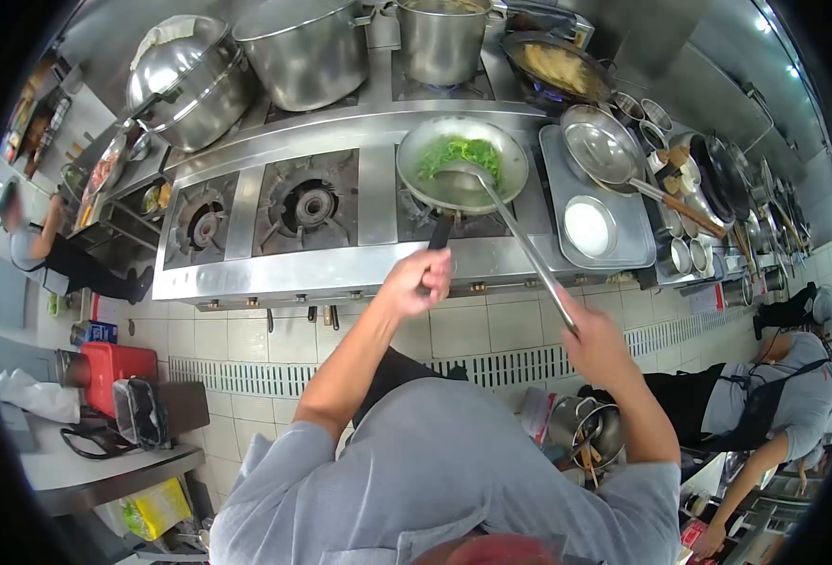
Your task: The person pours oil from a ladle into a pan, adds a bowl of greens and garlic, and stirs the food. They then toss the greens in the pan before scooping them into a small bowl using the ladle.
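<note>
My left hand (418, 282) is wrapped round the black handle of a frying pan (414, 191) on the front right burner. Chopped green vegetables (477, 151) lie in the pan, with some haze over them. In my right hand (597, 341), closed round its end, is a long metal ladle (524, 238). The ladle's bowl rests in the pan against the greens, its underside facing up. Right of the pan, a metal tray (628, 247) carries a bowl of white contents (589, 227) and a strainer-like round pan (602, 144) with a wooden handle.
Large steel pots (308, 61) stand along the back burners, and a wok with yellowish food (557, 68) sits over a blue flame at back right. Two bare burners (311, 202) are to the left. Co-workers stand at far left (82, 252) and at right (764, 395).
</note>
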Tool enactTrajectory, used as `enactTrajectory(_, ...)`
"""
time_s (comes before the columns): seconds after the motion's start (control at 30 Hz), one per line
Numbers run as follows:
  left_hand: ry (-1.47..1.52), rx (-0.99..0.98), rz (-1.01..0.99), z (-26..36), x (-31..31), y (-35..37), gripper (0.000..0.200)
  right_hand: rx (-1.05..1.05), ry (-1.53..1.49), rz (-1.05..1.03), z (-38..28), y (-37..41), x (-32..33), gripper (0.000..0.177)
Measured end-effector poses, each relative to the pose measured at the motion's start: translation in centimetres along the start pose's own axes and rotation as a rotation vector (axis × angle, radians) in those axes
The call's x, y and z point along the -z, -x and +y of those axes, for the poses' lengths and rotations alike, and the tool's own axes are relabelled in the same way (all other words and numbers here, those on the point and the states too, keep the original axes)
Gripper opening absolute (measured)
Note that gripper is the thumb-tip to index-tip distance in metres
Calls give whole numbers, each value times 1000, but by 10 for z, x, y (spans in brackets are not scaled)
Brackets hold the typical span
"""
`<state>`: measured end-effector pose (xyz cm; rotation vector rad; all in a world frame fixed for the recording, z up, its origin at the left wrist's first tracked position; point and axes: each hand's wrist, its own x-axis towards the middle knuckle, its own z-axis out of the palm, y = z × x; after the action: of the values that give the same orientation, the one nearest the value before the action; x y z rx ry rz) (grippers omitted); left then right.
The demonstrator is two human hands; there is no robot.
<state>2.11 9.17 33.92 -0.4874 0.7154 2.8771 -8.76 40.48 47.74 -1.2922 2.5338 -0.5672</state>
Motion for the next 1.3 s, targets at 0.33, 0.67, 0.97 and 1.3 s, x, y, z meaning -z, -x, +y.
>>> enactTrajectory(0.33, -53, 71, 14, 25, 8, 10, 28, -16, -25, 106, -36, 11, -31, 72)
enactTrajectory(0.67, 4, 43, 16, 2, -6, -22, 34, 128, 97, 98, 11, -12, 12, 67)
enactTrajectory(0.97, -37, -21, 47, -17, -13, -8, 39, 87, 114, 13, 16, 9, 23, 74)
enactTrajectory(1.3, -131, 30, 42, 10, 18, 19, 34, -47, 246, -48, -33, -5, -6, 77)
